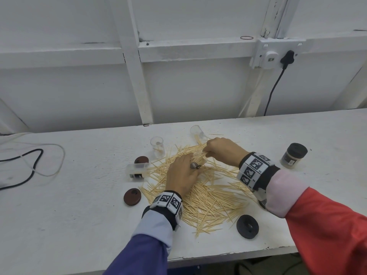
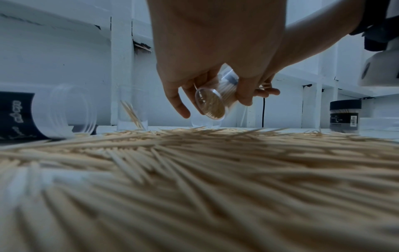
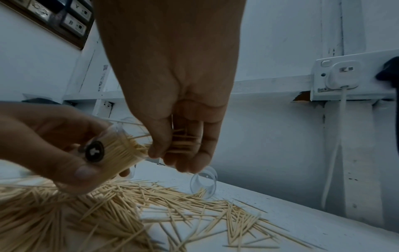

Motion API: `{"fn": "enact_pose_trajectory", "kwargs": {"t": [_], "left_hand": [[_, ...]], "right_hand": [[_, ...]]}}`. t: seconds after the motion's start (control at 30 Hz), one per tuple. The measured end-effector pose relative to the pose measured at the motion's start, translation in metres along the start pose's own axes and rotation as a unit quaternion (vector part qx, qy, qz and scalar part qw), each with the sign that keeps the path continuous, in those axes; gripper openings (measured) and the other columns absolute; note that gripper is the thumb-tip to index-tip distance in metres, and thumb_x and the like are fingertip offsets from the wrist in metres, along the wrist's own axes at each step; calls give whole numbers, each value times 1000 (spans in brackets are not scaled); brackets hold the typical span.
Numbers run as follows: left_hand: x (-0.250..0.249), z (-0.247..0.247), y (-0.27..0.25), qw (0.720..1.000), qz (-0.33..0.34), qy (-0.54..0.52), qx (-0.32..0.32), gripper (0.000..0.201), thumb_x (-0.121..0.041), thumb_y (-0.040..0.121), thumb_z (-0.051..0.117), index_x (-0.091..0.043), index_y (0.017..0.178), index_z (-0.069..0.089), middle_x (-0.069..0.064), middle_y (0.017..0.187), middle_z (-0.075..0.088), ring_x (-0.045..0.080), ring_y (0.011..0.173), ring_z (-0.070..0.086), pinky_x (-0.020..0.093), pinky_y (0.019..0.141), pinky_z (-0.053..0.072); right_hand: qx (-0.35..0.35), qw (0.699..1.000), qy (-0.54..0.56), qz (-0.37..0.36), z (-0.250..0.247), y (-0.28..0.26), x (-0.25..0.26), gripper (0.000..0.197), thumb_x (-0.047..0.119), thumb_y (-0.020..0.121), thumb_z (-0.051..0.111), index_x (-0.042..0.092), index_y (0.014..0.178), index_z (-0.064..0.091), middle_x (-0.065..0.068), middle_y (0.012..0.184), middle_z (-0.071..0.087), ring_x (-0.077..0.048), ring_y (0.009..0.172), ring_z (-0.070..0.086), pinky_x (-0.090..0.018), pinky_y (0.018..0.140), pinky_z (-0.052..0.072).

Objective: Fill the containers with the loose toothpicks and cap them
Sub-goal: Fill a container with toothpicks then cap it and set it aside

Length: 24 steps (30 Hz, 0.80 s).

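Note:
A wide pile of loose toothpicks (image 1: 206,195) covers the middle of the white table (image 1: 79,205). Above the pile my left hand (image 1: 195,162) grips a clear container (image 2: 212,100), tilted on its side and packed with toothpicks. My right hand (image 1: 206,152) pinches a small bunch of toothpicks (image 3: 183,141) at that container's mouth (image 3: 134,146). A black lid (image 1: 247,226) lies at the front right. Two brown lids (image 1: 132,196) (image 1: 141,160) lie to the left.
An upright clear container (image 1: 157,146) holds a few toothpicks. Another (image 1: 198,132) lies tipped at the back, and a labelled one (image 1: 137,170) lies on its side at the left. A capped full container (image 1: 294,155) stands at the right. Cables (image 1: 29,165) trail at the far left.

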<state>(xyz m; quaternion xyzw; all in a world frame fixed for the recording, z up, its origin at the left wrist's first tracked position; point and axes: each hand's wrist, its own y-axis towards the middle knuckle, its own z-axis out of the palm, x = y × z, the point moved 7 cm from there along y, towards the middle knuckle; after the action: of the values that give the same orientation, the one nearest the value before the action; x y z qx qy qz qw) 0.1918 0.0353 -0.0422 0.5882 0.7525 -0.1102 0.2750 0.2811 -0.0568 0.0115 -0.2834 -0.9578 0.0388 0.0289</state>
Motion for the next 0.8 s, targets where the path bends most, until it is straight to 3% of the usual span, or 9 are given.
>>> {"fn": "enact_pose_trajectory", "kwargs": {"t": [0.3, 0.4, 0.53, 0.67, 0.73, 0.8], "left_hand": [[0, -1, 0, 1000, 4, -3, 2, 63, -46, 90, 61, -17, 142, 42, -1, 138, 52, 18, 127, 45, 35, 102, 38], [0, 1, 0, 1000, 9, 5, 9, 62, -48, 90, 60, -17, 142, 43, 0, 137, 52, 19, 126, 45, 35, 102, 38], [2, 3, 0, 1000, 7, 10, 15, 59, -51, 90, 59, -18, 137, 47, -1, 130, 56, 20, 120, 49, 38, 97, 42], [4, 2, 1, 1000, -1, -3, 8, 56, -47, 90, 61, -19, 136, 47, -2, 128, 57, 19, 119, 49, 37, 94, 43], [5, 1, 1, 1000, -6, -1, 4, 57, -45, 90, 61, -20, 138, 46, -2, 130, 56, 19, 120, 48, 36, 95, 43], [5, 0, 1, 1000, -12, -1, 6, 58, -45, 90, 60, -19, 140, 44, -2, 133, 54, 19, 123, 47, 36, 97, 43]], "right_hand": [[63, 998, -5, 17, 15, 0, -3, 20, 10, 100, 45, 8, 109, 63, -4, 103, 58, -23, 95, 60, -28, 69, 38], [65, 998, -1, 12, 14, 0, 1, 24, 6, 99, 44, 7, 116, 60, -7, 113, 58, -25, 99, 60, -29, 71, 42], [61, 998, 22, 2, 10, 4, 8, 27, -4, 94, 44, 4, 115, 60, -11, 112, 56, -27, 99, 59, -29, 73, 42], [52, 993, 108, 7, 8, 10, 6, 46, -4, 91, 53, 7, 135, 52, -12, 121, 60, -26, 110, 58, -30, 87, 46], [43, 982, 184, 29, 7, 9, -3, 58, -3, 86, 62, 13, 139, 48, -7, 114, 61, -20, 100, 59, -20, 77, 45], [22, 969, 241, 39, 2, 9, -11, 55, -3, 81, 69, 15, 131, 56, -1, 101, 60, -13, 85, 58, -13, 67, 43]]}}
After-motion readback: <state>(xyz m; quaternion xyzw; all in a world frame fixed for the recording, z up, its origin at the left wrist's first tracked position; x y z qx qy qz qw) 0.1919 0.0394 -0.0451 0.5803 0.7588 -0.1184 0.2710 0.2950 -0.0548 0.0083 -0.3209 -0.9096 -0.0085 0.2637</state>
